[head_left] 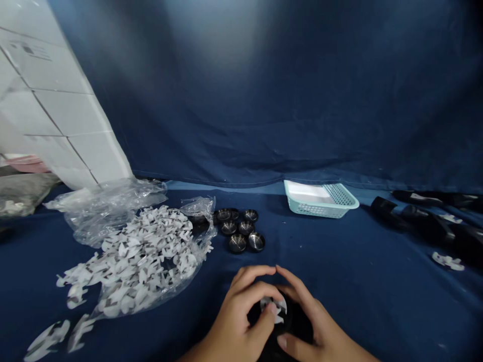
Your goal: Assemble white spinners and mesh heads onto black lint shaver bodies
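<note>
At the bottom centre, my left hand [245, 314] has its fingers curled over a white plastic piece [279, 310], with thumb and fingertips on it. The piece lies within a round black part [289, 306], largely covered by my hands. My right hand [319, 322] wraps round the right side of this black part, its index fingertip close to my left one. Left of my hands, many similar white pieces [151, 251] are heaped on a clear plastic bag [177, 289]. Several small black perforated cups [237, 243] stand beyond my hands.
A light blue basket [320, 208] with something white inside sits at the back. Black objects [430, 223] and a few white pieces [448, 261] lie on the right. White boxes or panels [90, 146] stand at the left; a dark blue cloth [264, 100] hangs behind.
</note>
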`<state>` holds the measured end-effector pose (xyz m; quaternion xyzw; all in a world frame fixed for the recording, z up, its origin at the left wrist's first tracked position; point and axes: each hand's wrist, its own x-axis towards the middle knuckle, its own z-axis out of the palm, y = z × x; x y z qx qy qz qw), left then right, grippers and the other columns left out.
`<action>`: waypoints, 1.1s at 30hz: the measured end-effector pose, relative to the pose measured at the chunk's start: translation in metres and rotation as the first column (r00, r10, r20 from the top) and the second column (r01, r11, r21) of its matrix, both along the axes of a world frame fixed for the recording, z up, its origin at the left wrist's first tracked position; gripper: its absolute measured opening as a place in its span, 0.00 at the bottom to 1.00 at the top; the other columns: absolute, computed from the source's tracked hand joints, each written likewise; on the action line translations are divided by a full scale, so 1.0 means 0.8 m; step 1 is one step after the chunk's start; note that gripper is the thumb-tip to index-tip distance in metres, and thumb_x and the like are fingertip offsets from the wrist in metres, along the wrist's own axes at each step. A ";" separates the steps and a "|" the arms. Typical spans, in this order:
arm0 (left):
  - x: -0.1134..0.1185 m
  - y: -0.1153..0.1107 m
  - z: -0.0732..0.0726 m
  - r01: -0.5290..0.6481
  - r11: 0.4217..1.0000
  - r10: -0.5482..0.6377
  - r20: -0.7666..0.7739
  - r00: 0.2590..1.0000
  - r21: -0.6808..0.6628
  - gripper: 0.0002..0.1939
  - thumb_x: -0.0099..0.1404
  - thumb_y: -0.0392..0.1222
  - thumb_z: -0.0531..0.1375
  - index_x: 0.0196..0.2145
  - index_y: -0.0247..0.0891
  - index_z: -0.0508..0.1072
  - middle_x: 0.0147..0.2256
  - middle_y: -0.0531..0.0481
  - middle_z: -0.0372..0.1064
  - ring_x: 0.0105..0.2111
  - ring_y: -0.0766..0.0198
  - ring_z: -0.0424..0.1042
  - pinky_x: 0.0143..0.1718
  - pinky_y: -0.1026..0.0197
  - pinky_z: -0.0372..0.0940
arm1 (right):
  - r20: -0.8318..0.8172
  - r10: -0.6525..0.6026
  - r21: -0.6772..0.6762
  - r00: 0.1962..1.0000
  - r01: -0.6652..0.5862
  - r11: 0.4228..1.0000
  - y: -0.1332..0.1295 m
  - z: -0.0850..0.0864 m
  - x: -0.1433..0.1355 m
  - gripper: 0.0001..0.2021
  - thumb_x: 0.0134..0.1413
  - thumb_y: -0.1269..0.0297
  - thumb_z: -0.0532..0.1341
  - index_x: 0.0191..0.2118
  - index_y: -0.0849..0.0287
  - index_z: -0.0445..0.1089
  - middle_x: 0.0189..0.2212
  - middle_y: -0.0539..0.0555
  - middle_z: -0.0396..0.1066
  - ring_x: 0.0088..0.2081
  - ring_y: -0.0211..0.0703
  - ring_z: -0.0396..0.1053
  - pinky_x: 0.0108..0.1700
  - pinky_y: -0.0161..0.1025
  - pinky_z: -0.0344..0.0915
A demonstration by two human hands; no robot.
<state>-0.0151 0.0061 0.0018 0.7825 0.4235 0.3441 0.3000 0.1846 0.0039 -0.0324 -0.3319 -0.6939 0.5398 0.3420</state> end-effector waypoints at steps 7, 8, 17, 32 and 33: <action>0.003 0.005 -0.009 -0.014 0.980 0.033 0.092 0.995 -0.197 0.13 0.62 0.31 0.57 0.37 0.47 0.77 0.54 0.50 0.65 0.58 0.52 0.61 0.59 0.46 0.56 | 0.027 -0.018 -0.033 0.999 0.019 0.999 -0.001 -0.004 0.002 0.44 0.55 0.66 0.62 0.67 0.47 0.31 0.59 0.56 0.62 0.60 0.45 0.60 0.64 0.47 0.51; 0.004 0.006 -0.009 -0.011 0.976 0.034 0.099 0.994 -0.216 0.13 0.62 0.31 0.57 0.37 0.47 0.77 0.54 0.51 0.65 0.58 0.52 0.61 0.59 0.46 0.55 | 0.026 -0.017 -0.041 1.000 0.018 0.999 -0.001 -0.003 0.001 0.44 0.55 0.66 0.62 0.67 0.47 0.31 0.59 0.55 0.62 0.61 0.45 0.59 0.65 0.47 0.50; -0.002 0.003 -0.018 0.061 0.985 -0.033 0.174 0.984 -0.162 0.15 0.66 0.37 0.57 0.50 0.48 0.71 0.57 0.49 0.63 0.58 0.54 0.63 0.59 0.51 0.57 | 0.035 -0.015 -0.044 0.999 0.017 0.999 -0.001 -0.003 0.003 0.44 0.54 0.67 0.63 0.67 0.47 0.33 0.60 0.55 0.61 0.61 0.44 0.59 0.65 0.45 0.50; -0.007 0.003 -0.016 0.089 0.989 -0.067 0.174 0.982 -0.122 0.14 0.65 0.38 0.58 0.49 0.45 0.67 0.56 0.46 0.63 0.57 0.53 0.63 0.58 0.50 0.59 | 0.067 -0.039 -0.042 0.997 0.042 0.998 -0.002 -0.002 0.007 0.43 0.54 0.65 0.65 0.67 0.41 0.38 0.61 0.54 0.60 0.62 0.47 0.59 0.64 0.48 0.53; -0.007 0.003 -0.017 0.094 0.989 -0.072 0.180 0.981 -0.114 0.15 0.65 0.38 0.58 0.50 0.45 0.67 0.56 0.46 0.63 0.57 0.53 0.63 0.58 0.51 0.59 | 0.059 -0.036 -0.033 0.998 0.038 0.999 -0.002 -0.003 0.008 0.43 0.54 0.66 0.65 0.67 0.41 0.39 0.61 0.53 0.61 0.62 0.47 0.59 0.64 0.48 0.53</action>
